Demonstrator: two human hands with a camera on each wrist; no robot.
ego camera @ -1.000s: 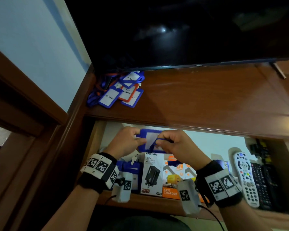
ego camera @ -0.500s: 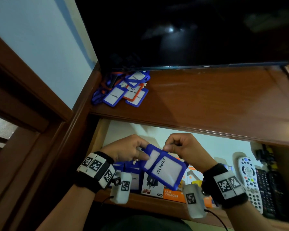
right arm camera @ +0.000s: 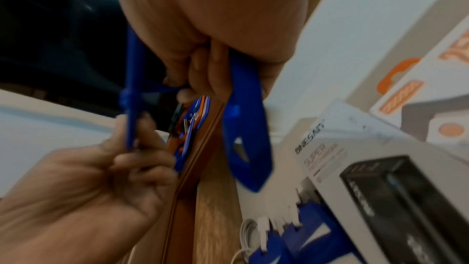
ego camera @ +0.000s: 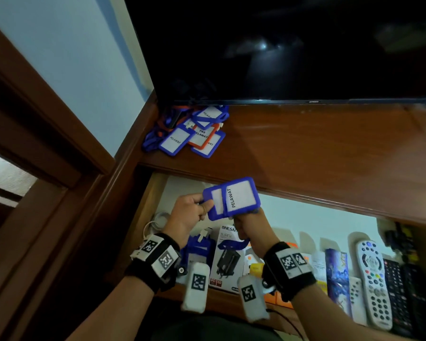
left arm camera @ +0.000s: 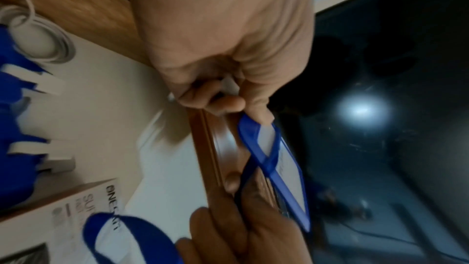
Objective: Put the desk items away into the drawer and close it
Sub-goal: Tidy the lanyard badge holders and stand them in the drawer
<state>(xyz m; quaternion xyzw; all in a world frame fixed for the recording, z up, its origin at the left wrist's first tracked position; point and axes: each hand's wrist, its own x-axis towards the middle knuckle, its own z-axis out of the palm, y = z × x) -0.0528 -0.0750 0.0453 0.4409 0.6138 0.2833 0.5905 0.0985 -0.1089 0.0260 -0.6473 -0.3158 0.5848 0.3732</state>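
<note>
Head view: your left hand (ego camera: 191, 212) pinches the light, stiff badge holder (ego camera: 233, 198) (edges grip best); right hand (ego camera: 250, 228) fingers clutch its floppy lanyard (ego camera: 231, 244).

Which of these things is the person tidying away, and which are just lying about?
Part of the job:
blue PELAWAT badge holder in both hands
pile of blue and orange badge holders on the desk
open wooden drawer

Just lying about:
black television
white remote control
</note>
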